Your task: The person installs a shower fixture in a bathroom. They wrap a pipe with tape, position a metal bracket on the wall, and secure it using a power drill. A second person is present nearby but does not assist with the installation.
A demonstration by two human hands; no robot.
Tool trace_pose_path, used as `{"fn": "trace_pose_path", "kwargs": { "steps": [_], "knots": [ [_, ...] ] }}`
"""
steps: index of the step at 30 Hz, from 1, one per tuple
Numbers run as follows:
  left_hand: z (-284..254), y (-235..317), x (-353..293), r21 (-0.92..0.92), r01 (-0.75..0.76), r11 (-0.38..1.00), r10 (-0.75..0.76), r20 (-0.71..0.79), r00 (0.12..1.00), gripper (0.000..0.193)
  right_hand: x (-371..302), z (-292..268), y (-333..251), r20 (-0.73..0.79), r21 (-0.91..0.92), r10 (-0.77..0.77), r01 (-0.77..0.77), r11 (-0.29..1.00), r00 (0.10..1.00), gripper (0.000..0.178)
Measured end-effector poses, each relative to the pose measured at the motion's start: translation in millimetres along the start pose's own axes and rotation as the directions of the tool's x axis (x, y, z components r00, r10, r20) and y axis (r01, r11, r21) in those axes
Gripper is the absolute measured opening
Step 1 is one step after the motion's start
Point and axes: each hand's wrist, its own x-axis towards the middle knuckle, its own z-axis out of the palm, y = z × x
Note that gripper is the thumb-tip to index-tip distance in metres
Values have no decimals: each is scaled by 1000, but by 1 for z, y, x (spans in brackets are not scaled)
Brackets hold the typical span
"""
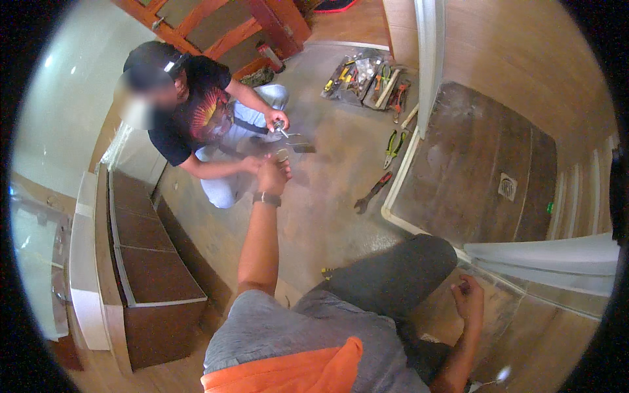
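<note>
My left hand (272,175) reaches forward to the co-worker's hands, its fingers closed on a small rounded, pale metal piece (282,155) whose kind I cannot make out. One co-worker's hand (252,165) is right beside mine, and the two seem to touch. In the other hand (278,120) the co-worker holds a metal part with a thin shaft. A flat dark piece with a wire-like loop (301,145) is next to these hands. My right hand (468,298) hangs by my right knee, loosely curled and apparently holding nothing.
Green-handled pliers (393,148) and an adjustable wrench (373,192) lie on the floor beside a raised white curb (400,187). Farther off sits an open tool bag (354,77) with several tools. A brown box-like cabinet (157,262) stands at left, a drain grate (507,187) at right.
</note>
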Motion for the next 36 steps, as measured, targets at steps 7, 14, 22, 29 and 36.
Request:
{"fn": "trace_pose_path", "kwargs": {
  "steps": [7, 14, 22, 29, 36],
  "knots": [
    [5, -10, 3, -141, -5, 990, 12, 52, 999, 18, 0, -14, 47, -27, -9, 169, -170, 985, 985, 42],
    [-20, -16, 13, -215, -29, 976, 63, 154, 986, 21, 5, -16, 77, -30, 34, 120, -119, 992, 992, 37],
    [0, -25, 41, -318, -261, 911, 225, -148, 963, 19, 13, 0, 87, -2, 83, 119, -119, 989, 993, 38],
    [-32, -24, 105, -46, -507, 861, 494, -163, 854, 17, 16, 7, 82, 91, 35, 132, -136, 990, 987, 45],
    [36, -102, 55, 58, -230, 971, 219, 157, 963, 19, 6, 2, 106, 41, 28, 97, -98, 995, 994, 50]
  ]
}}
